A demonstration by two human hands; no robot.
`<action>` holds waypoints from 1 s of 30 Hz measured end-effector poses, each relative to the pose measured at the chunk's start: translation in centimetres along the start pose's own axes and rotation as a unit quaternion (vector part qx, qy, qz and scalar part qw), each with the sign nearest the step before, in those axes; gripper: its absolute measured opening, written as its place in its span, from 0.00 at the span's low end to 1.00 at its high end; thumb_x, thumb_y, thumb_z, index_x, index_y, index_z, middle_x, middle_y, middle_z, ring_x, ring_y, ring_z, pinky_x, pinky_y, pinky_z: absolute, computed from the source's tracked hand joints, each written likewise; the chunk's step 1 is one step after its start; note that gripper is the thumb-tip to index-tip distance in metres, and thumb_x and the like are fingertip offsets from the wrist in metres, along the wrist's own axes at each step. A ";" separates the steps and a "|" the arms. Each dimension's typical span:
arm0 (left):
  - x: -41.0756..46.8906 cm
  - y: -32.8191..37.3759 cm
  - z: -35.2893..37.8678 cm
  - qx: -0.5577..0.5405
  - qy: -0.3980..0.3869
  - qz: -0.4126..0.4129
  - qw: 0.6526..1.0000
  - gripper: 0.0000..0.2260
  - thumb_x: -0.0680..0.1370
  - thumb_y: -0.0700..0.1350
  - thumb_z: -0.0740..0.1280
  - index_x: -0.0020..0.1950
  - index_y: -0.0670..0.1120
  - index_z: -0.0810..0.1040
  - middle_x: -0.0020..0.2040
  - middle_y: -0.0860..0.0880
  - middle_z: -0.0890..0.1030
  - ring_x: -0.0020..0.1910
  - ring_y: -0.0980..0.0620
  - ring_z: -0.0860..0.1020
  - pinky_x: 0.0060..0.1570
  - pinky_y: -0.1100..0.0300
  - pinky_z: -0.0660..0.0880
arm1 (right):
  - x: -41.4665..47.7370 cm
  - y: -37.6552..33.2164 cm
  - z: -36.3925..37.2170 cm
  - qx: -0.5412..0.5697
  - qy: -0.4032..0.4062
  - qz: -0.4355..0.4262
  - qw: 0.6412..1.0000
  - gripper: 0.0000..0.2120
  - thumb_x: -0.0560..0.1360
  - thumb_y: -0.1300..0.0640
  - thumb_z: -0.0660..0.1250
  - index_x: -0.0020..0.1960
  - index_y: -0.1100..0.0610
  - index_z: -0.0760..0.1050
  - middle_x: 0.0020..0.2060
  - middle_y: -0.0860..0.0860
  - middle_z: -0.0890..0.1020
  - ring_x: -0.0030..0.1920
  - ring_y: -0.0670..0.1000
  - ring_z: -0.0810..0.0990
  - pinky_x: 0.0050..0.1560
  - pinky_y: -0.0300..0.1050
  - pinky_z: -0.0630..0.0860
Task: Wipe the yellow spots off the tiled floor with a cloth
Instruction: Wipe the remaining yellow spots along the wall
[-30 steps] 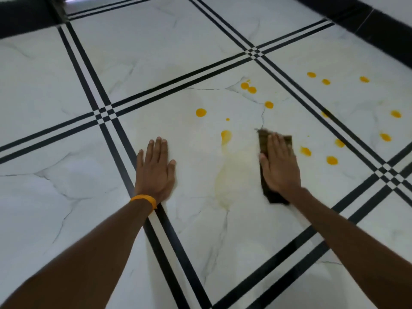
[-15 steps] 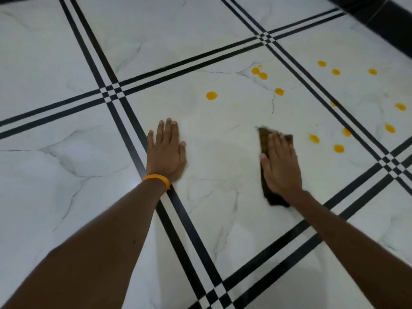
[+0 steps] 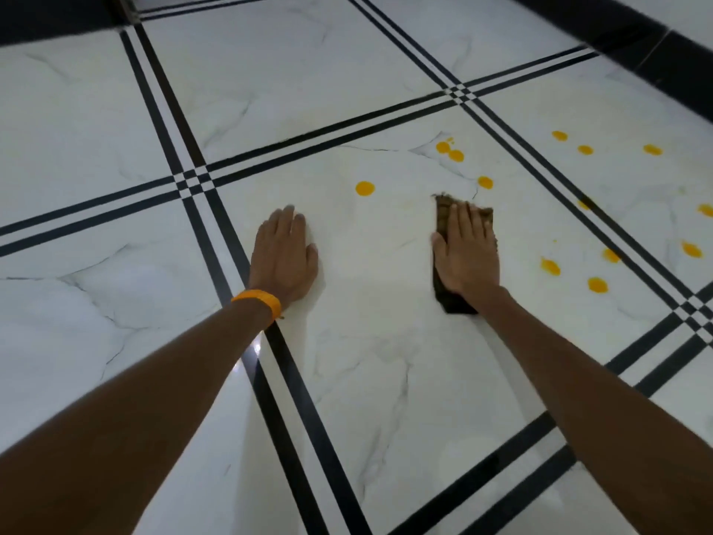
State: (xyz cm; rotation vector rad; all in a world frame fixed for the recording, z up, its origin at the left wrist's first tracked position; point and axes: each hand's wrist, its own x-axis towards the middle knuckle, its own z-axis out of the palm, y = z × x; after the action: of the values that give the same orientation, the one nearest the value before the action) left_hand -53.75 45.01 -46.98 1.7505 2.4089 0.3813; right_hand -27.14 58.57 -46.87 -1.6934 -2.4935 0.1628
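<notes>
Pressing the brown cloth flat under straight, unclenched fingers, the grip of the right hand has cleared the smear left of the cloth, while the left hand braces open on the tiled floor; yellow spots remain beyond and right of the cloth.

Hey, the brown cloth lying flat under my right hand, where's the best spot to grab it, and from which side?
Probably the left long edge of the cloth, coming from above and the left. It lies flat on the floor under the open right hand, and that edge shows bare beside the thumb, so thumb and fingers could curl in and pinch it.
</notes>
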 end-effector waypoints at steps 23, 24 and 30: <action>8.5 -2.8 1.2 0.012 0.032 -0.044 0.998 0.28 0.82 0.50 0.45 0.82 0.43 0.50 0.82 0.46 0.51 0.81 0.49 0.48 0.79 0.45 0.47 | 10.9 -4.7 1.8 0.016 -0.018 -0.215 0.976 0.32 0.82 0.46 0.42 0.81 0.61 0.56 0.80 0.55 0.60 0.81 0.54 0.55 0.79 0.58 0.53; 8.5 -2.8 1.3 0.012 0.034 -0.046 0.998 0.28 0.82 0.50 0.45 0.82 0.43 0.50 0.82 0.46 0.51 0.81 0.49 0.48 0.79 0.45 0.47 | 13.7 -4.8 1.7 0.008 -0.015 -0.161 0.987 0.33 0.81 0.45 0.41 0.81 0.61 0.56 0.80 0.56 0.60 0.81 0.55 0.55 0.80 0.57 0.53; 8.4 -2.7 1.2 0.009 0.039 -0.044 0.998 0.28 0.82 0.50 0.46 0.82 0.44 0.51 0.82 0.46 0.52 0.81 0.50 0.48 0.79 0.46 0.47 | 14.4 -14.8 2.8 0.009 -0.008 -0.122 0.993 0.31 0.83 0.47 0.43 0.81 0.63 0.55 0.80 0.59 0.59 0.81 0.58 0.54 0.80 0.57 0.49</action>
State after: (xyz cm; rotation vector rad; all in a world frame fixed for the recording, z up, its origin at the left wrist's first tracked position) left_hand -58.59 52.35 -48.63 1.6587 2.5407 0.4251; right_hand -46.42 66.49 -46.70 -1.3710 -2.6737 0.1754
